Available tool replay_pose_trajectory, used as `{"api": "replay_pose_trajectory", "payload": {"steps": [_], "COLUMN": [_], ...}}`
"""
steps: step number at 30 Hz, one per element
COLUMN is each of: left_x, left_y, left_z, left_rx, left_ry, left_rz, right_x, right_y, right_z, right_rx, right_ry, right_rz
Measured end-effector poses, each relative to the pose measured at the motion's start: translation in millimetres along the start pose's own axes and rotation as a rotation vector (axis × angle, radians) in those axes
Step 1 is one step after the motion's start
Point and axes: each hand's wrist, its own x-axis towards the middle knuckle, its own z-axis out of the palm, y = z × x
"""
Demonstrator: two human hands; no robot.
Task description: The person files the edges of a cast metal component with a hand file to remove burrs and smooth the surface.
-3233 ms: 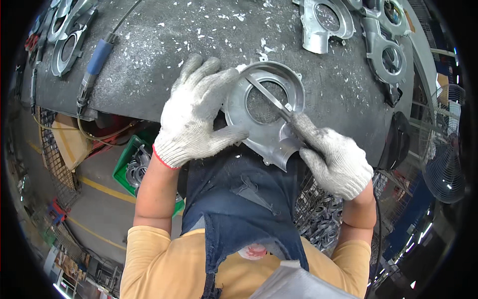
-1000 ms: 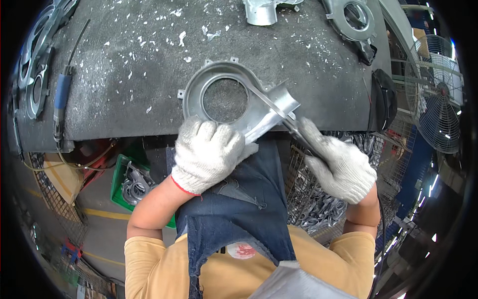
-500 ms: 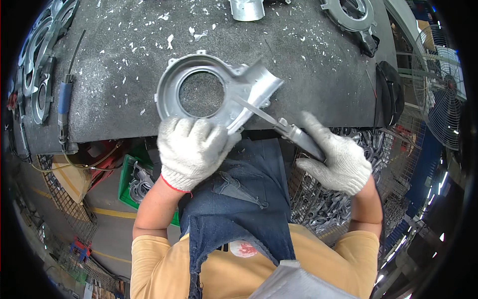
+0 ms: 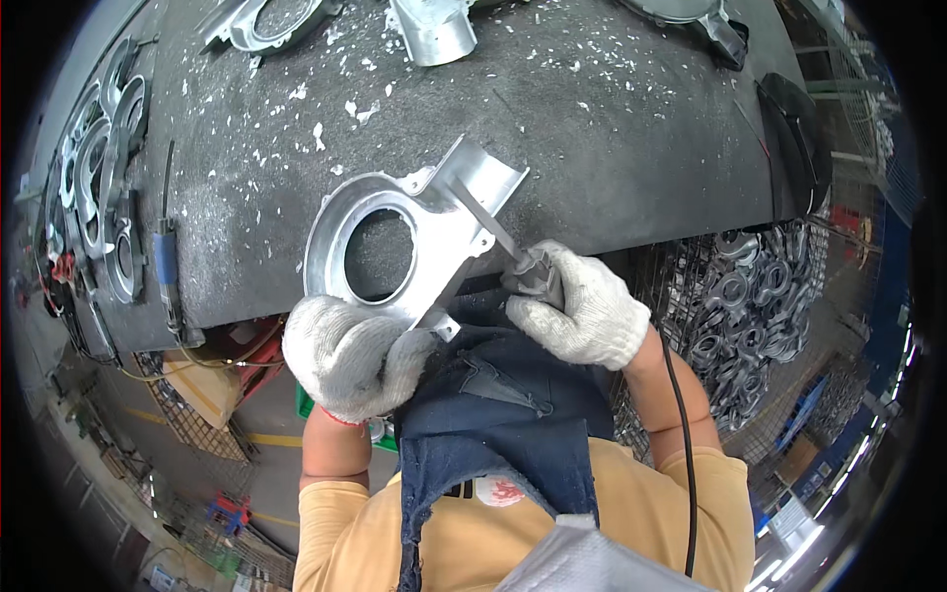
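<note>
My left hand, in a white knitted glove, is closed on the lower edge of a silvery cast metal housing. The housing has a big round hole and a flared outlet, which points to the upper right. It is tilted at the near edge of the dark worktable. My right hand, gloved too, is wrapped round the grey body of a powered filing tool. Its long, flat blade lies across the housing near the outlet; whether it touches the metal I cannot tell.
Several castings are stacked at the table's left, beside a blue-handled tool. More castings lie at the far edge among pale shavings. A wire basket holds many castings at right. A black cable runs along my right arm.
The view has swung, shifting the table contents. The housing has been turned and tilted, its outlet now higher. My right hand has come inward, fingers closer round the tool.
</note>
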Motion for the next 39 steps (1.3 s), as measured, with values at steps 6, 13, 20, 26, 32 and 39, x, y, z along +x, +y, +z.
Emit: {"api": "replay_pose_trajectory", "payload": {"steps": [6, 13, 20, 26, 32, 39], "left_x": [-3.5, -8.3, -16.7, -11.4, -13.6, 0.5], "left_y": [6.0, -0.1, 3.1, -0.3, -2.6, -5.4], "left_z": [1.9, 0.8, -3.0, 0.8, -5.8, -8.7], "left_rx": [-0.019, -0.11, -0.116, -0.116, -0.139, -0.099], "left_ry": [0.065, 0.109, 0.137, 0.169, 0.137, 0.041], "left_rz": [-0.067, -0.073, -0.192, -0.06, -0.077, 0.023], "right_x": [10.3, 4.3, 6.5, 6.0, 8.7, 4.8], "right_y": [9.2, -9.3, -11.0, -15.1, -14.7, -8.8], "right_z": [-4.5, -2.9, 6.9, 0.3, 13.4, 14.0], "right_rx": [-0.173, -0.24, -0.296, -0.364, -0.164, -0.077], "right_ry": [0.296, 0.176, 0.203, 0.225, 0.28, 0.202], "right_rz": [-0.029, -0.093, -0.123, -0.168, -0.09, -0.053]}}
